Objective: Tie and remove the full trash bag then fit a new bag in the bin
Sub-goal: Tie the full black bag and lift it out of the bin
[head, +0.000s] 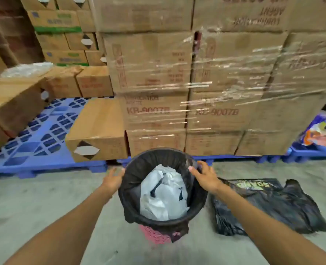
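A pink lattice bin (pixel 155 235) stands on the concrete floor in front of me, lined with a black trash bag (pixel 133 190) folded over its rim. White crumpled plastic and paper waste (pixel 163 194) fills the inside. My left hand (pixel 113 178) rests against the bin's left rim, fingers spread. At the upper right rim, my right hand (pixel 204 175) has its thumb and fingers curled over the bag's edge. A flat pack of new black bags (pixel 269 205) lies on the floor just right of the bin.
A wall of shrink-wrapped cardboard boxes (pixel 206 83) on a blue plastic pallet (pixel 40 138) stands right behind the bin. One loose box (pixel 99 129) sits at the pallet's front edge. Colourful bags (pixel 320 131) lie far right. Bare concrete floor (pixel 34 203) lies left and near me.
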A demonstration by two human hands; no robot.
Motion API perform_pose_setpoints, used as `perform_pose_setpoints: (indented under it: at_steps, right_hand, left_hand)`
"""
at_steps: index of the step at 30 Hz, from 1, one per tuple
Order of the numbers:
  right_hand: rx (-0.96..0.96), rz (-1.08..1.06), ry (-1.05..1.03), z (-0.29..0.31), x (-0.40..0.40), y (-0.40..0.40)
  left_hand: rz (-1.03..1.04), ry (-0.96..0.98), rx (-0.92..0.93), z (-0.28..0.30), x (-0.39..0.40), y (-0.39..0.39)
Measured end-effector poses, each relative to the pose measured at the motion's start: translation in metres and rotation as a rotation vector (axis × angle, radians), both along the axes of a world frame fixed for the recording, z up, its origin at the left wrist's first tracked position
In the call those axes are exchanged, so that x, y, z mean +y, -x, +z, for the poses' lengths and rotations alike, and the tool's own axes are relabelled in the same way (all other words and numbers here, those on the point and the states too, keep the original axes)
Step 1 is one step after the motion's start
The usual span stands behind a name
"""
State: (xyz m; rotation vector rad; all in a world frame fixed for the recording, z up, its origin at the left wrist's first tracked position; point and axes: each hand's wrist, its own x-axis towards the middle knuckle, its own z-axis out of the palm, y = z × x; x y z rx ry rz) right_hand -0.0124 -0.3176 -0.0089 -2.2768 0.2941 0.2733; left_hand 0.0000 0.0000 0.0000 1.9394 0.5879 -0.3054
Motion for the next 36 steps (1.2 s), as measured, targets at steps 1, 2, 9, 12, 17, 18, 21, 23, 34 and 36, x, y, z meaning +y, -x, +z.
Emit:
perform_pose_setpoints:
  at_steps: [1, 2, 9, 12, 17, 18, 21, 23, 34, 36]
  right_hand:
    - [-0.004, -0.015, 0.019, -0.016, -0.001, 0.004]
    - [-0.032, -0.012, 0.010, -0.026, -0.001, 0.006]
    - [-0.025, -0.288, -0.527, -0.068, -0.014, 0.020]
    - [0.334, -0.344, -0.681, -0.087, -0.026, 0.037]
    - [0.444, -0.449, -0.852, -0.091, -0.029, 0.036]
    - [0.424, -0.475, -0.840, -0.088, -0.027, 0.035]
    - [0.398, -0.553, -0.897, -0.076, -0.028, 0.036]
    - [0.382, -0.561, -0.868, -0.068, -0.033, 0.038]
    - [0.441, -0.358, -0.589, -0.017, -0.045, 0.051]
    - [0.469, -0.352, -0.597, -0.009, -0.049, 0.051]
  left_hand:
    - [0.020, 0.043, 0.060, -0.018, 0.004, 0.002]
    - [0.033, 0.111, 0.123, -0.033, 0.006, 0.002]
    - [0.144, 0.503, 0.184, -0.103, 0.005, 0.016]
    - [0.081, 0.535, 0.282, -0.106, 0.005, 0.031]
    - [0.081, 0.419, 0.240, -0.103, 0.015, 0.043]
    - [0.103, 0.429, 0.226, -0.102, 0.019, 0.044]
    - [0.244, 0.547, 0.119, -0.098, 0.026, 0.044]
    - [0.319, 0.656, 0.026, -0.094, 0.030, 0.044]
    - [0.234, 0.829, -0.174, -0.054, 0.028, 0.048]
    - [0.170, 0.807, -0.162, -0.043, 0.023, 0.047]
